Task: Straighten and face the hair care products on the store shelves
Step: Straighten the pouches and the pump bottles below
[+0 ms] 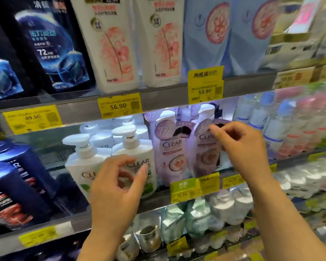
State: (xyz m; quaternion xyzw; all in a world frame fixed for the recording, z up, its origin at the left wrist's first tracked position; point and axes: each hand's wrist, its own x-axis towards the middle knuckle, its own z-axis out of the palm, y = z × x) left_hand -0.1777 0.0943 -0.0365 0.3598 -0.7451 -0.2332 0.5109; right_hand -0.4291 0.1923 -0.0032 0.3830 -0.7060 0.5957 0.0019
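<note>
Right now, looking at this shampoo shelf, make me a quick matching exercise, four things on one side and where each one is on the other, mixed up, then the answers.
Things:
1. yellow 56.90 price tag
2. pale lilac CLEAR pump bottle
3. white CLEAR pump bottle with green leaves
4. dark navy CLEAR bottle with red graphic

Places:
A. just behind the left hand
B. far left of the middle shelf
C. on the upper shelf's front rail
D. at the right hand, whose fingers meet its hanging neck label

Pairs: 1-C, 2-D, 3-A, 4-B

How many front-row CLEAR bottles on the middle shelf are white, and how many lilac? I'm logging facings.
White CLEAR bottles: 2
Lilac CLEAR bottles: 2
Total: 4
</note>
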